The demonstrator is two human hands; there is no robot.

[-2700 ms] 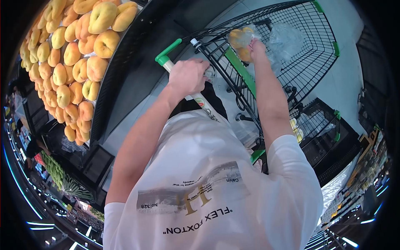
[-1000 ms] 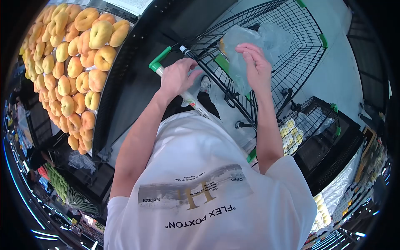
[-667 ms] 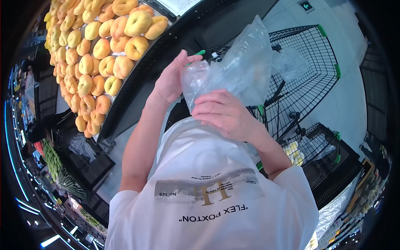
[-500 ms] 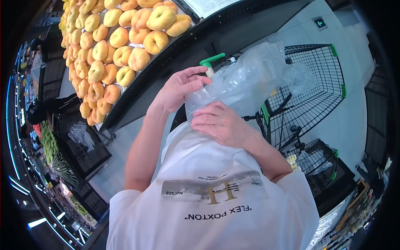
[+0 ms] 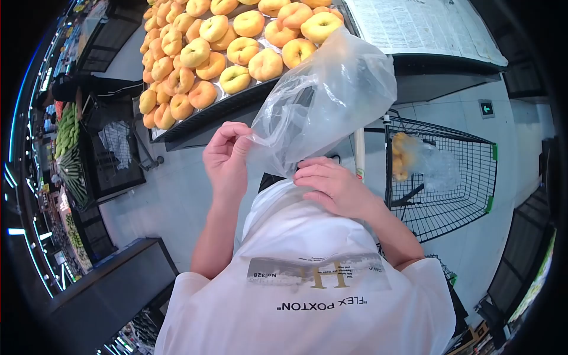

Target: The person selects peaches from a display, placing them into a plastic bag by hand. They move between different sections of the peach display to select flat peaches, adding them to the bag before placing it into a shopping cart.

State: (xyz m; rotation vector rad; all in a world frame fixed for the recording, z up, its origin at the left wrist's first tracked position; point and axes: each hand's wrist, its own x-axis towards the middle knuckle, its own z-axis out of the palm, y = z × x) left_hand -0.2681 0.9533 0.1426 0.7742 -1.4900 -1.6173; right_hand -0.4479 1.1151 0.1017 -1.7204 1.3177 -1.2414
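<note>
A clear plastic bag hangs between my hands, its body puffed out toward the fruit display. My left hand pinches the bag's near left edge between thumb and fingers. On the right side, my right hand holds the lower edge of the bag with its fingers pressed together. Past the bag lie flat yellow-orange peaches in rows on a black-edged stand; the bag partly covers the nearest ones.
To the right stands a wire shopping cart with bagged orange fruit in it. Newspaper covers the stand at upper right. A person in dark clothes is at far left, near green vegetables.
The bag has opened out wider and swung up over the stand's edge. My hands have moved apart. The view has turned, so the peaches and cart sit differently in it.
</note>
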